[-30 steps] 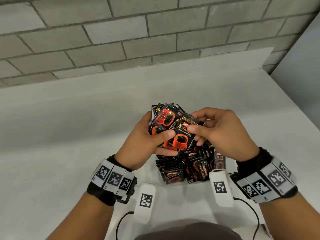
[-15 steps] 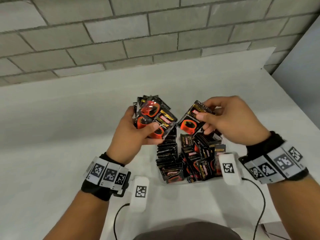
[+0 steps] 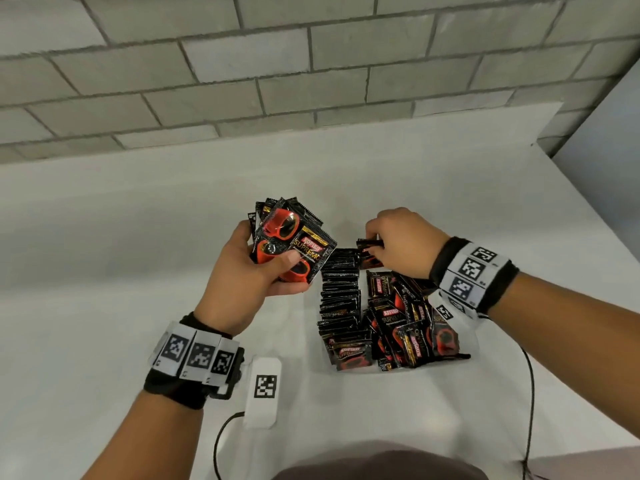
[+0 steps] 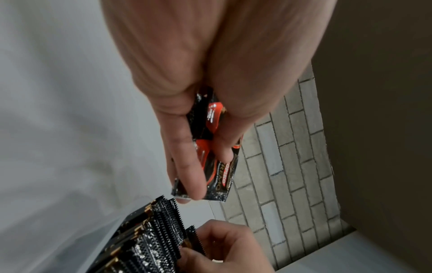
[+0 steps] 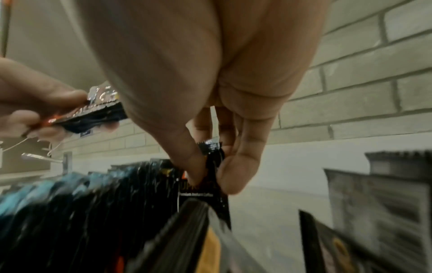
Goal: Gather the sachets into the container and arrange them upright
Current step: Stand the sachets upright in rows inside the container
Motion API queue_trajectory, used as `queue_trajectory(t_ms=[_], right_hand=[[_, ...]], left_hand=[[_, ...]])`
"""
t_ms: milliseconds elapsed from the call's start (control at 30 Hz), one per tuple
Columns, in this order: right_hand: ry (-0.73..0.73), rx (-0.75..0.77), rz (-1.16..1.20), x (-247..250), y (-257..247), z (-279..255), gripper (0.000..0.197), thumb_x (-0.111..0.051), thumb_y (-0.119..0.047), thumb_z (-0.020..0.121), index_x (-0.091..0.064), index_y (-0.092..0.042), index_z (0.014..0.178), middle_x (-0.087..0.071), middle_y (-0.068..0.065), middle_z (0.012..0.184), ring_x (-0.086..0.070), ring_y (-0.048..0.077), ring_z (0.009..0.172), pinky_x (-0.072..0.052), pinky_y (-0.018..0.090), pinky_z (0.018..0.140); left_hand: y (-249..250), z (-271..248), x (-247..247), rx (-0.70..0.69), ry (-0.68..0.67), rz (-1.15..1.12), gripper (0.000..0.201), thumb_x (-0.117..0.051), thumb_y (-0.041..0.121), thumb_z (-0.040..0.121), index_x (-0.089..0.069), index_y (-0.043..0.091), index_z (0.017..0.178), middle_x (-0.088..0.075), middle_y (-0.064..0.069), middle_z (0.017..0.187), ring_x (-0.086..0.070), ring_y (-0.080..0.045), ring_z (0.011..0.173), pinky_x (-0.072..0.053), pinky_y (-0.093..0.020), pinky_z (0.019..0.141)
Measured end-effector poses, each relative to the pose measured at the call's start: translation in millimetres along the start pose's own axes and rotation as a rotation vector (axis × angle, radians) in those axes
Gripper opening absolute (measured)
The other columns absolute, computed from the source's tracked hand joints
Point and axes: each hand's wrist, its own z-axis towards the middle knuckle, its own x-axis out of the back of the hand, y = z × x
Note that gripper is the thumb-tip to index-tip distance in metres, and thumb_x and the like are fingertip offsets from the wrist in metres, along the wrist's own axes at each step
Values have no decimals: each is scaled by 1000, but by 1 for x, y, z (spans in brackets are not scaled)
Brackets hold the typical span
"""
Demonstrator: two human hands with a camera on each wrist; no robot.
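A white table runs back to a block wall. Near its front edge sits a container, probably clear, its walls hard to make out, packed with black sachets (one row upright, the rest jumbled). The left hand grips a fanned stack of sachets above the table. The right hand pinches one sachet at the container's far end.

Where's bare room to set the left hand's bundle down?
Bare white table lies left of the left hand and behind both hands, up to the brick wall. It is crowded in the container, right of the upright row, where loose sachets pile.
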Motion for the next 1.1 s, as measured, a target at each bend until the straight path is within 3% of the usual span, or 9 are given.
queue_trajectory(t_ms=[200, 433, 533, 633, 767, 867, 1000, 1100], right_hand=[[-32, 43, -38, -7, 1, 0, 6, -62, -19, 95, -59, -15, 98, -60, 4, 87, -52, 21, 78, -38, 29, 67], [-16, 57, -14, 5, 7, -1, 6, -65, -14, 89, -61, -14, 85, -55, -2, 73, -53, 20, 71, -36, 29, 61], [-80, 54, -47, -5, 7, -4, 12, -64, -13, 90, -56, -18, 82, -51, -4, 74, -54, 22, 73, -35, 29, 61], [-96, 49, -4, 0, 8, -3, 4, -70, -19, 91, -69, -15, 92, -54, -7, 74, -55, 18, 74, -41, 28, 67], [-209, 37, 59, 16, 9, 1, 18, -79, -25, 85, -75, -17, 100, -61, -9, 74, -57, 9, 68, -43, 24, 64], [-152, 9, 51, 12, 10, 7, 20, -77, -24, 86, -72, -14, 103, -56, -9, 73, -54, 9, 65, -37, 21, 57], [-42, -12, 69, 4, 8, 10, 22, -76, -24, 86, -67, -15, 105, -59, 0, 90, -54, 19, 83, -41, 29, 68], [-35, -16, 57, 0, 9, 12, 22, -75, -23, 86, -63, -14, 102, -56, 2, 95, -50, 19, 85, -37, 30, 69]], left_hand=[[-2, -3, 4, 14, -18, -12, 42, -71, 1, 91, -51, 10, 127, -76, -12, 109, -76, -39, 92, -65, -41, 69], [-1, 0, 3, 12, -27, -7, 44, -71, 1, 91, -51, 11, 129, -76, -12, 110, -76, -39, 92, -65, -42, 69], [-1, 1, 3, 10, -27, -9, 42, -70, 0, 91, -52, 12, 127, -76, -13, 109, -76, -40, 92, -65, -42, 69], [-1, 2, 3, 12, -29, -5, 41, -70, -1, 91, -53, 11, 127, -75, -14, 110, -75, -40, 93, -64, -43, 69], [-1, 1, 4, 18, -37, -11, 44, -70, 0, 91, -51, 10, 130, -75, -12, 111, -76, -39, 93, -65, -42, 69], [-1, 1, 4, 23, -38, -15, 43, -70, 0, 91, -51, 9, 129, -76, -12, 110, -76, -40, 93, -65, -41, 70], [-2, 1, 3, 28, -46, -18, 43, -70, 0, 91, -51, 8, 129, -75, -14, 112, -75, -41, 94, -64, -42, 70], [-3, 1, 4, 32, -48, -23, 43, -70, 0, 91, -51, 9, 129, -75, -14, 112, -75, -41, 94, -65, -42, 69]])
